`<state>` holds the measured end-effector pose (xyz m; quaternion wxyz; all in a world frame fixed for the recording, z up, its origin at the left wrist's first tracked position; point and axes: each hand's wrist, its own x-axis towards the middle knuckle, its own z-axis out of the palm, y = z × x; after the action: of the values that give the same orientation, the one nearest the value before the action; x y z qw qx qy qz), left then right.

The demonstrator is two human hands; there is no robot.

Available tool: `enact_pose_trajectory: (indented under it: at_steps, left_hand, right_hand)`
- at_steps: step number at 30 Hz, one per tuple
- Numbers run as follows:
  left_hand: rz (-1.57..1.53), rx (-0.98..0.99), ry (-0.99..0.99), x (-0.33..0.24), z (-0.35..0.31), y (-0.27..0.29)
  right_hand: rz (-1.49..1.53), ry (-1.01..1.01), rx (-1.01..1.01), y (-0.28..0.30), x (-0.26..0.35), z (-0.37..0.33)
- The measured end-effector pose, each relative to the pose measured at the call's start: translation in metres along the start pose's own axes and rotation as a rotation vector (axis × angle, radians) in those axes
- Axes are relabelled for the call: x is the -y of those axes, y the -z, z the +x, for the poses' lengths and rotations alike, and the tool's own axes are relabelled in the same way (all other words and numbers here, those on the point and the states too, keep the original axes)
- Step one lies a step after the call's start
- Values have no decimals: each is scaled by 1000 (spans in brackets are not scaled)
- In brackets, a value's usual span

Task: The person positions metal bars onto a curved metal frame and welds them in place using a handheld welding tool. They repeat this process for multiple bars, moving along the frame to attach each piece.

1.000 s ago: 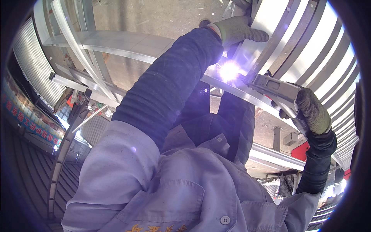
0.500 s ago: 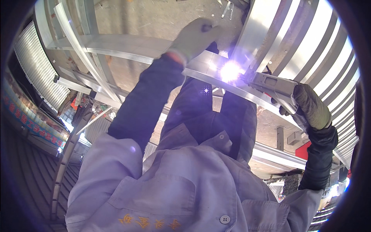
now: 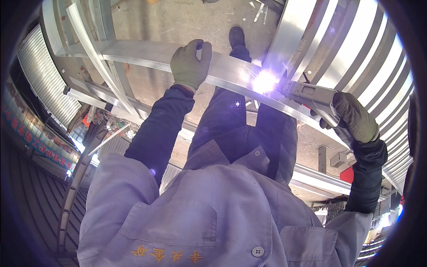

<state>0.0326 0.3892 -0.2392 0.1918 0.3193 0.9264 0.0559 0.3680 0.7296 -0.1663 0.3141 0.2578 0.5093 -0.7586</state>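
Note:
My left hand [image 3: 191, 64], in a grey-green work glove, lies across a long silver metal beam [image 3: 144, 58]. Its fingers curl at the beam's far edge, and their tips are partly hidden. At the right, my gloved right hand [image 3: 357, 116] is wrapped round the handle of a welding gun [image 3: 311, 95] with a pale metal body. Its nozzle points left at the beam. A dazzling white-violet arc [image 3: 265, 82] burns there, with thin sparks to its left. The glare hides the spot where nozzle and metal meet.
Rows of bright parallel metal bars [image 3: 356, 40] fill the right side. A slanting metal bar [image 3: 95, 53] crosses the beam at the left. My dark shoe [image 3: 237, 38] stands on the floor beyond the beam. A red object [image 3: 347, 174] lies low at the right.
My left hand has moved left and nearer, from beyond the beam onto it, and is no longer blurred. The welding gun has shifted slightly left; the arc still burns.

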Motion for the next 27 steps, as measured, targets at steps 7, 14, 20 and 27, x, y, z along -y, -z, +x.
enact_pose_trajectory:
  at_steps: [7,14,20,27]
  left_hand:
    - [10,-10,1,1,0,1]
    - [29,67,52,2,1,5]
    - [51,83,58,2,2,4]
    - [54,102,72,6,3,4]
  right_hand:
    - [-1,16,-7,0,-1,-3]
    - [-17,40,-21,-3,1,-6]
    - [-15,39,-22,0,-3,-7]
    - [-18,42,-31,1,-6,-9]
